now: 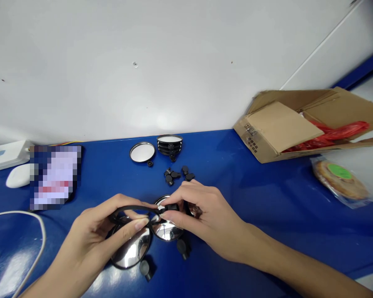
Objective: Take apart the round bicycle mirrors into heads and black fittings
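My left hand (95, 231) grips a round black-rimmed mirror (132, 208), seen nearly edge-on, by its rim between thumb and fingers. Between the thumb and fingertips of my right hand (207, 211) is a small black swivel mount (171, 207), touching the mirror's right edge, where a bit of white shows. Whether the two are joined I cannot tell. Beneath my hands a larger-looking round mirror (132, 250) and another mirror (168, 230) lie face up, partly covered. Close to them are two loose black mounts, one on the left (145, 269) and one on the right (182, 247).
Toward the wall are a single mirror (142, 152), a stack of mirrors (169, 142) and several black mounts (170, 176). An open cardboard box (276, 124) with a red bag and a wrapped round item (342, 180) sit right. A phone (54, 178) and white cable (42, 231) lie left.
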The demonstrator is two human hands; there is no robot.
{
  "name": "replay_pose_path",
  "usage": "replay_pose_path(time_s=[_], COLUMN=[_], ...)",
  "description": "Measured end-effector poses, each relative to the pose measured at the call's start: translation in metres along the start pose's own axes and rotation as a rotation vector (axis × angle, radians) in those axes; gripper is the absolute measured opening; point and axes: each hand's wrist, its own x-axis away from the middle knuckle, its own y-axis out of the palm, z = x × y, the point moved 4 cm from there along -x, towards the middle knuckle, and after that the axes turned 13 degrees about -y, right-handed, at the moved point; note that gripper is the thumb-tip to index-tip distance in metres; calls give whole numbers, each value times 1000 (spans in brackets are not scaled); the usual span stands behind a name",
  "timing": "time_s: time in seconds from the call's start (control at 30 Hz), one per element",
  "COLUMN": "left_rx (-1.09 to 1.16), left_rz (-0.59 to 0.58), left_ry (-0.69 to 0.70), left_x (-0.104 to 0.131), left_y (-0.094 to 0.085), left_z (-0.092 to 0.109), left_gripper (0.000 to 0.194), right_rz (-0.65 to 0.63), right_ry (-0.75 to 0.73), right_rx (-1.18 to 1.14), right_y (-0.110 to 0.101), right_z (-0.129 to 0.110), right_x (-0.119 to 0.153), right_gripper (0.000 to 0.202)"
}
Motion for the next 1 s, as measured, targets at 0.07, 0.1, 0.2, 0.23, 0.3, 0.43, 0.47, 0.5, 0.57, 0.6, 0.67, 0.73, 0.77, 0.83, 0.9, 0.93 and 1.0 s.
replay_pose_path(time_s=[0.07,0.1,0.2,0.23,0.3,0.43,0.47,0.5,0.57,0.6,0.67,0.73,0.77,0.83,0.9,0.93,1.0], left_rx=[-4,-4,-9,-11,-15,-16,-18,-22,-31,-35,-42,-57,-68,-91,-105,-106,-102], left_rz=[-6,-13,-31,-32,-25,-13,-14,-16,-18,-21,-27,-34,-39,-53,-55,-50,-40], left_ry=[8,7,2,0,1,8,5,1,-1,0,13,52,82,139,142,122,79], left_x=[0,-1,-1,0,0,0,0,0,0,0,-2,-4,-5,-6,-6,-6,-4], left_y=[0,0,0,0,0,0,0,0,0,0,-2,-3,-4,-5,-5,-5,-6], left_z=[0,0,1,1,1,2,2,1,1,1,0,0,0,1,2,2,1], left_gripper=[31,32,33,33,32,32,31,30,29,29,27,25,23,22,22,23,25], right_rz=[0,-2,-2,-2,-3,-6,-3,-2,-1,-2,-4,-6,-6,-8,-14,-20,-32], right_ry=[-6,-8,-19,-23,-27,-30,-35,-40,-48,-50,-49,-48,-49,-49,-53,-55,-64], right_rx=[1,2,8,10,13,15,14,13,12,13,15,21,26,39,53,59,70], right_y=[0,0,-1,-1,0,0,0,0,0,0,0,1,1,1,1,1,2], right_z=[0,-1,-1,0,0,0,0,-1,-1,-1,0,0,0,0,0,0,1], right_x=[-1,-1,-2,-2,-1,0,0,0,-1,-1,-1,-1,-1,-1,0,0,1], right_gripper=[19,19,21,21,22,21,20,19,17,17,17,18,18,19,21,22,23])
